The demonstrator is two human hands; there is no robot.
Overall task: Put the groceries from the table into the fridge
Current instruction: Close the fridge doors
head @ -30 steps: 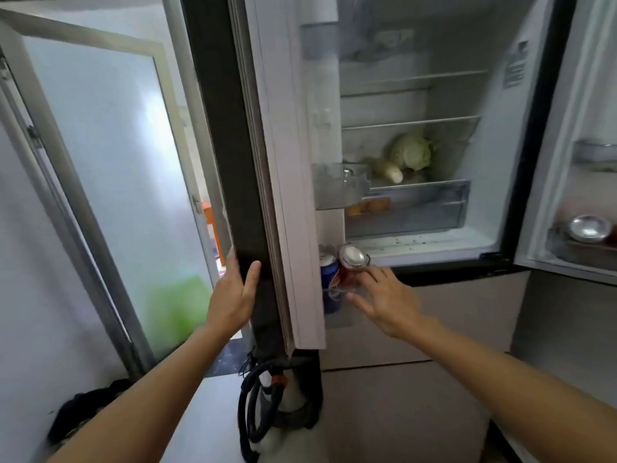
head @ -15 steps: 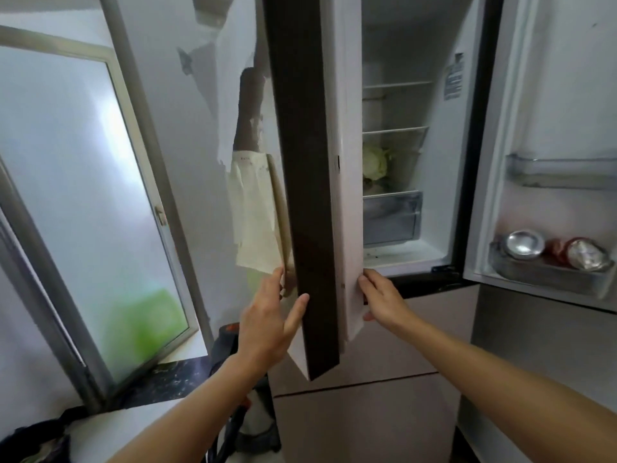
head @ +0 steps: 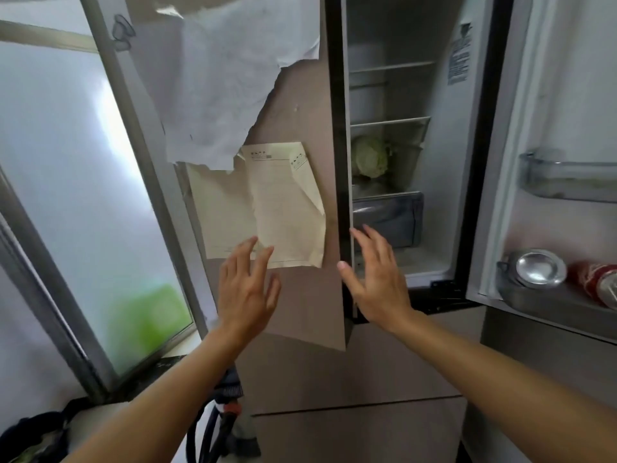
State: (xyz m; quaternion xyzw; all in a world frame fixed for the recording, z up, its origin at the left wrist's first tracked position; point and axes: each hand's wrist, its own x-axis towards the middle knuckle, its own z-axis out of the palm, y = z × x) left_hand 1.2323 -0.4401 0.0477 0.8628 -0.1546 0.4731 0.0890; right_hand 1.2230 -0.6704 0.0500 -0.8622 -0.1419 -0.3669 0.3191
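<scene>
The fridge's left door (head: pixel 300 202) has swung nearly closed and shows its brown outer face, with papers stuck on it. My left hand (head: pixel 247 289) lies flat with straight fingers against that face, below a yellowish sheet (head: pixel 267 208). My right hand (head: pixel 377 275) is open at the door's free edge, fingers spread. Through the gap I see a cabbage (head: pixel 370 157) on a shelf and a drawer (head: pixel 387 215) below. The right door (head: pixel 551 162) stands open; its lower bin holds a steel pot (head: pixel 534 272) and a red can (head: pixel 597 279). Both hands hold nothing.
A frosted window (head: pixel 66 182) in a metal frame fills the left side. Lower fridge drawers (head: pixel 350 379) are closed beneath my hands. Dark hoses (head: pixel 217 429) hang by the fridge's left lower corner. A dark bag (head: pixel 30 436) lies at the bottom left.
The left door has swung from wide open to nearly closed, hiding the cans in its bin. My left hand moved from its edge onto its outer face; my right hand left the cans.
</scene>
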